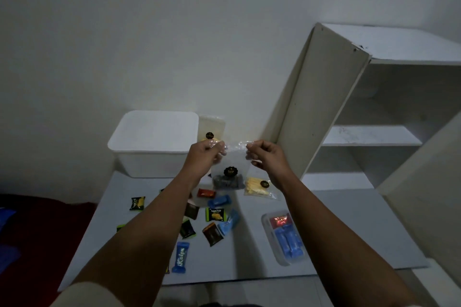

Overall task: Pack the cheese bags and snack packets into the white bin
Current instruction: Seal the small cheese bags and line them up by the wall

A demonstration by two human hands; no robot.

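White wall fills the upper view, and below it I see a flat white tabletop (324, 219) whose near edge runs just under my forearms. My left hand (203, 154) and right hand (265, 156) hold a clear plastic bag with a black round sticker and dark contents (228, 176) up over the table, each pinching a top corner between thumb and fingers, so the bag hangs below my fingertips. Just left of my left fingers sits the rectangular white plastic bin (152, 142) at the table's far edge, open side up. Beyond my left fingers a clear bag of pale yellow cheese (212, 127) leans beside the bin wall. Below my right fingers a second clear bag of yellow cheese sticks (258, 187) lies flat. Small coloured snack packets (215, 214) are scattered under my wrists. A clear plastic tray of blue and red packets (284, 237) lies lower right. Right of my right hand stands a white open shelf unit (369, 132).
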